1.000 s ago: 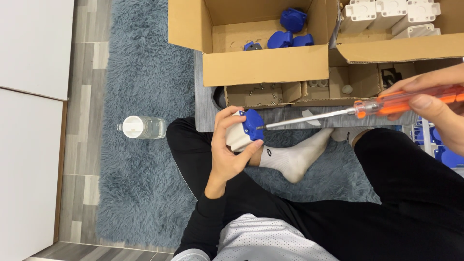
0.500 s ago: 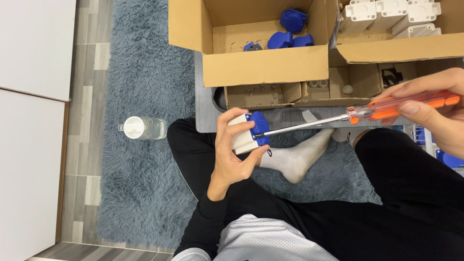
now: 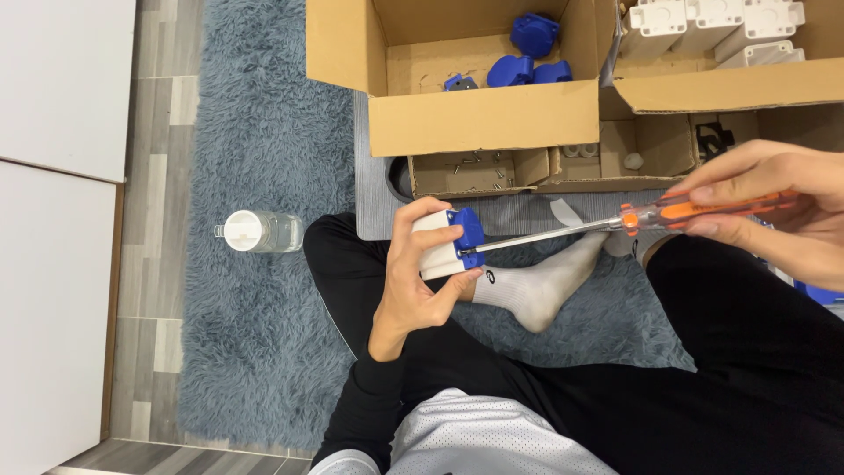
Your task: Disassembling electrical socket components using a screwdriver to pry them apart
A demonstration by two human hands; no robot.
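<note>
My left hand (image 3: 420,280) grips a small white block with a blue cap (image 3: 450,244) above my lap. My right hand (image 3: 774,207) holds an orange-handled screwdriver (image 3: 615,222) by its handle. The long metal shaft runs left, and its tip meets the blue cap's face. I sit cross-legged in black trousers with a white sock (image 3: 536,286) showing under the shaft.
An open cardboard box (image 3: 479,119) with blue parts (image 3: 527,53) lies ahead. A second box (image 3: 730,84) holds white parts (image 3: 712,22). A shallow tray (image 3: 475,171) holds screws. A clear bottle (image 3: 259,231) lies on the blue-grey rug (image 3: 255,334). White cabinet fronts (image 3: 53,220) stand at left.
My left hand has turned the block slightly and shifted it down and left. The screwdriver has levelled out, its tip staying on the blue cap.
</note>
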